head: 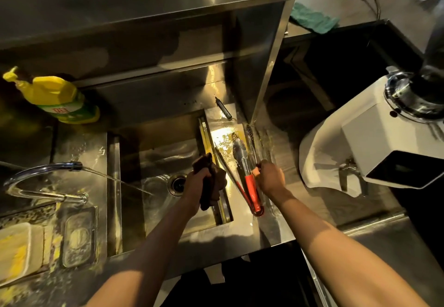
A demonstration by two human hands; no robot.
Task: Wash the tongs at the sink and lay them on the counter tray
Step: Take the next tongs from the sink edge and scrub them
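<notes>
While right hand point(270, 178) grips tongs point(249, 181), tips blurred

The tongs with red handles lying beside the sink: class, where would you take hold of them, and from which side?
Grip the tongs by the red-sleeved handles near the hinge, coming from the near right side. The handles point toward the person; the metal tips point away over wet steel. The right hand already holds one arm there; the left hand holds a dark scrubber.

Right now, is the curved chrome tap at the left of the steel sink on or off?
On. A thin stream of water leaves the spout of the curved chrome tap and slants into the steel sink.
</notes>
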